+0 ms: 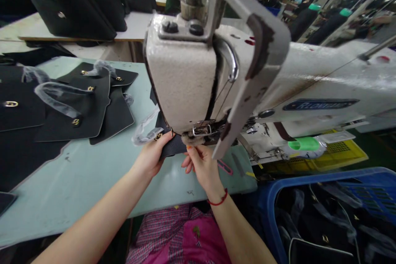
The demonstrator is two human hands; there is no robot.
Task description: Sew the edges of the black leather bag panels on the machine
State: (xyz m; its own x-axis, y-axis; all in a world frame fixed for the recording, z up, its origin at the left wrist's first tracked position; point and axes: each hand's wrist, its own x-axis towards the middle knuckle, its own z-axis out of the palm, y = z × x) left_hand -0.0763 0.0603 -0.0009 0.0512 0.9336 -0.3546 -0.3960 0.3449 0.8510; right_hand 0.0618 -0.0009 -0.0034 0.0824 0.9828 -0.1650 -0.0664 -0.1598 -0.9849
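Observation:
A black leather bag panel (175, 145) lies under the sewing head of a white sewing machine (182, 78). My left hand (152, 154) is closed on its left part, the thumb on top beside a gold-coloured metal fitting (159, 136). From that fitting runs a handle wrapped in clear plastic (140, 134). My right hand (202, 165) has its thumb and finger pinched at the panel's near edge, just below the presser area; the other fingers curl underneath. The machine head hides the far part of the panel and the needle point.
Black panels with wrapped handles (77, 103) overlap on the left of the pale green table (93, 185). A small pink-edged tool (225, 167) lies right of my right hand. A blue basket (270, 202) holding black pieces stands lower right, a yellow crate (346, 154) behind it. Black bags (71, 12) stand far left.

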